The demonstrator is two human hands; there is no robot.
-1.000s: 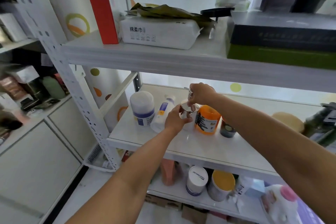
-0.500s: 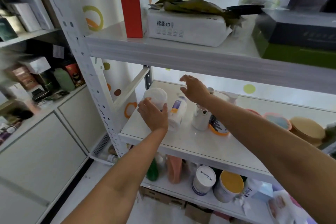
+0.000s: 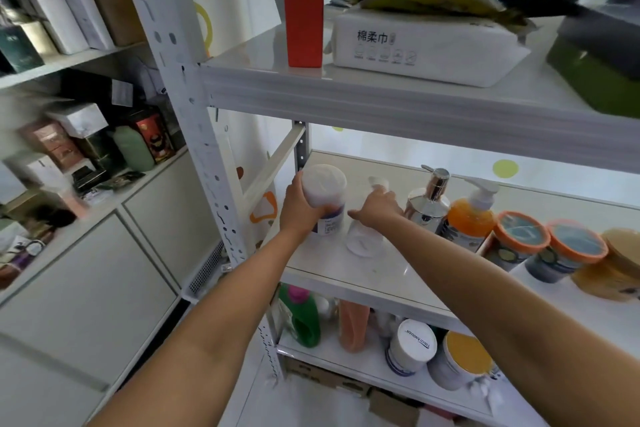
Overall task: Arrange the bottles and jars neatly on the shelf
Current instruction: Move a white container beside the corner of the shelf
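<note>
On the middle shelf (image 3: 381, 276), at its left end, our left hand (image 3: 300, 210) grips a white jar (image 3: 323, 189) while our right hand (image 3: 376, 209) holds a tilted white bottle (image 3: 361, 241) just beside it, near a silver pump bottle (image 3: 425, 206).

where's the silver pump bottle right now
In the head view the silver pump bottle stands on the middle shelf, just right of the right hand and left of the orange pump bottle.
</note>
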